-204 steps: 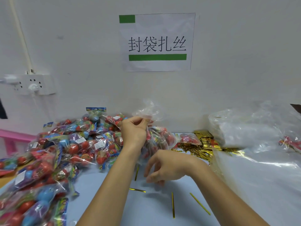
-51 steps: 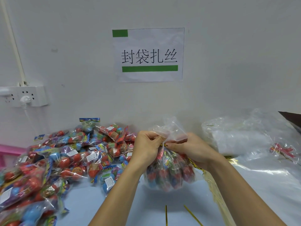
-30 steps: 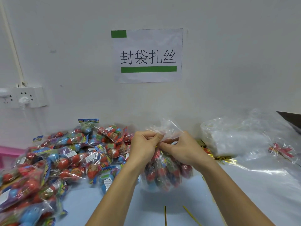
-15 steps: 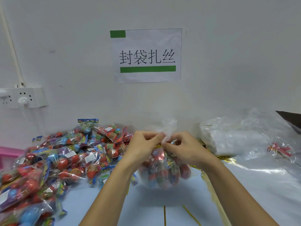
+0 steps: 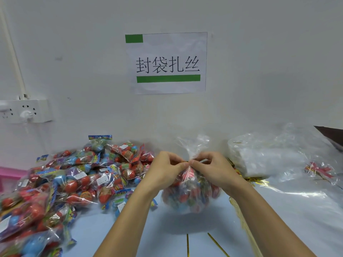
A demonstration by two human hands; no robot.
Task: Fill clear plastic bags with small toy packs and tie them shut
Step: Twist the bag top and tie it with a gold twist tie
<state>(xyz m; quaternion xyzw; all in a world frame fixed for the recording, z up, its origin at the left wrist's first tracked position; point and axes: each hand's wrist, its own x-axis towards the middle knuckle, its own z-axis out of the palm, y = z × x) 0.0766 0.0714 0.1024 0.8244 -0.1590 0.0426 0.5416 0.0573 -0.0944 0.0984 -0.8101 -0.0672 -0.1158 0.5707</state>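
Bag (image 5: 191, 195) stuffed with toy packs hangs just above the blue table (image 5: 167, 236), neck pinched tight between left hand (image 5: 165, 171) and right hand (image 5: 213, 169). Toy pile (image 5: 74, 179) crowds its left; loose gold ties (image 5: 215, 243) lie on the open patch in front, empty bags (image 5: 269, 158) off right.

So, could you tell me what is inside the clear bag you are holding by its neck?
The clear bag holds red, blue and green toy packs, blurred. Both hands, left and right, cover its neck.

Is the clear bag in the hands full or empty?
Full. The clear bag bulges with colourful toy packs, and the left hand and right hand pinch its gathered neck.
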